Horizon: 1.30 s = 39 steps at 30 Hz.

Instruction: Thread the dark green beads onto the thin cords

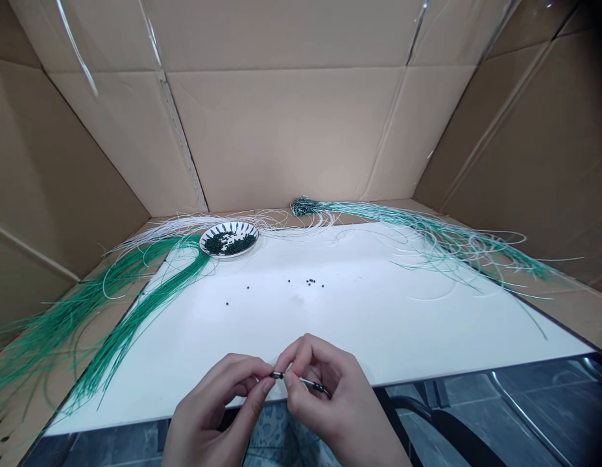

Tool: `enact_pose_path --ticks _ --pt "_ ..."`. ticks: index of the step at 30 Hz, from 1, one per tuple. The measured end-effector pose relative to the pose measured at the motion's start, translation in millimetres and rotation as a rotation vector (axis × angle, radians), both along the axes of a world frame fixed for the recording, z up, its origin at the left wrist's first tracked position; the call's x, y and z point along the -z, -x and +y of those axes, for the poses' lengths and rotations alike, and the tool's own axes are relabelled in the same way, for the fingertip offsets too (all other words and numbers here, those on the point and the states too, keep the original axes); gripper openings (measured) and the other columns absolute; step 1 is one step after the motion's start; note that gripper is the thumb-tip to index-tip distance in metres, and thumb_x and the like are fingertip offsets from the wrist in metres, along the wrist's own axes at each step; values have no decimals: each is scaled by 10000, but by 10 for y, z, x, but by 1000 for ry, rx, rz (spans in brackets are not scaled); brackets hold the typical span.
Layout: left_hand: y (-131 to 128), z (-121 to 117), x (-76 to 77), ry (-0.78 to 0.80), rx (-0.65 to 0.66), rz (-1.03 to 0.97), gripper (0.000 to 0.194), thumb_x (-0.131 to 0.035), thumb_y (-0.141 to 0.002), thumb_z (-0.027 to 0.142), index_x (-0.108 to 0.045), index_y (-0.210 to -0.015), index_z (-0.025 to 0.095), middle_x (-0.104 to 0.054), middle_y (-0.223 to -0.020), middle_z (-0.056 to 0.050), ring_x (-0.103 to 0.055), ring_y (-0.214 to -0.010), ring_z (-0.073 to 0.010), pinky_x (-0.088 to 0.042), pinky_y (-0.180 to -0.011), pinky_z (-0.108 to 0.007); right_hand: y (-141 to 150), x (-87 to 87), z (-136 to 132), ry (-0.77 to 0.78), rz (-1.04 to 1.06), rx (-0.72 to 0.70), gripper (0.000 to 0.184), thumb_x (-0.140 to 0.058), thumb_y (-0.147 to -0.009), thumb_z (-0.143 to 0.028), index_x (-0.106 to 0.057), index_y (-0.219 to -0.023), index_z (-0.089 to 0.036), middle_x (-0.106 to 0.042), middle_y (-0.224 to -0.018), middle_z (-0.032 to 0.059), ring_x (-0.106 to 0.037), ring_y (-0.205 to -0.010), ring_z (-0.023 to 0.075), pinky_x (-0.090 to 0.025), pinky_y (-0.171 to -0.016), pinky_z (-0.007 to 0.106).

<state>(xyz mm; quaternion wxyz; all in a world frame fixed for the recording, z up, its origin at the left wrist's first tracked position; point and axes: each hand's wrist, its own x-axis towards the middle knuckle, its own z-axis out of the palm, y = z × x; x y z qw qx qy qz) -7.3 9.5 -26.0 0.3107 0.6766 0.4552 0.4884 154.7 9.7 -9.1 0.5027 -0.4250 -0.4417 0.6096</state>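
My left hand (pixel 218 402) and my right hand (pixel 325 395) meet at the near edge of a white board (pixel 369 311). Both pinch a small dark bead (pixel 277 375) between thumb and forefinger. A thin dark strand with more beads (pixel 314 385) runs from the bead back through my right hand. A few loose dark beads (pixel 311 282) lie on the board beyond the hands. A small patterned dish (pixel 228 239) holding several dark green beads sits at the board's far left.
Bundles of green and white strands lie at the left (pixel 111 311) and across the far right (pixel 427 233) of the board. Cardboard walls (pixel 291 130) enclose the back and both sides. A dark tiled floor (pixel 525 402) shows below the near edge.
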Motion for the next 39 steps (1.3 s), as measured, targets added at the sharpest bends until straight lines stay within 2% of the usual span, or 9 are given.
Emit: enact_pose_path --ticks 11,17,23,27,33,37,39 --pt "23 -4 -26 -54 26 63 207 -684 -879 137 -754 -897 330 -769 -844 63 -724 -752 -120 -571 -665 -126 -3 -10 0 -2 1 -4 161 -646 -716 -165 -499 -662 -205 -651 -792 12 -557 -698 150 -385 -615 256" --pt "39 5 -29 -128 67 119 225 -659 -890 83 -724 -917 297 -759 -848 51 -727 -747 -117 -569 -676 -128 -9 -15 -8 2 -15 9 166 -668 -713 -167 -515 -664 -209 -677 -795 20 -566 -713 162 -374 -597 258" --pt "26 2 -16 -167 49 170 244 -669 -882 74 -705 -948 307 -755 -862 65 -723 -754 -102 -551 -700 -112 7 -23 -17 -11 -91 24 154 -634 -692 -166 -494 -643 -210 -652 -782 12 -470 -643 135 -289 -554 254" --pt "35 -13 -4 -166 53 157 255 -658 -882 64 -708 -948 305 -749 -866 59 -720 -767 -105 -555 -710 -121 -2 -27 -15 -12 -53 -4 133 -634 -717 -174 -514 -669 -203 -646 -785 12 -489 -665 139 -328 -587 255" --pt "26 -8 -32 29 116 -26 191 -678 -889 145 -745 -882 323 -739 -812 57 -689 -723 -116 -562 -657 -137 -98 36 27 -26 29 -124 173 -705 -787 -233 -561 -695 -201 -632 -794 12 -563 -748 163 -424 -693 275" --pt "14 -1 -30 127 145 -117 131 -699 -889 192 -753 -836 299 -709 -781 34 -649 -692 -123 -552 -634 -149 -163 110 48 -83 -9 -184 283 -762 -834 -416 -642 -722 -186 -633 -965 48 -567 -803 176 -422 -724 303" --pt "11 3 -24 164 160 -113 102 -703 -892 219 -750 -830 285 -698 -773 20 -640 -694 -131 -546 -637 -158 -175 123 51 -74 16 -193 352 -785 -817 -499 -674 -708 -183 -627 -951 44 -569 -805 177 -429 -746 312"
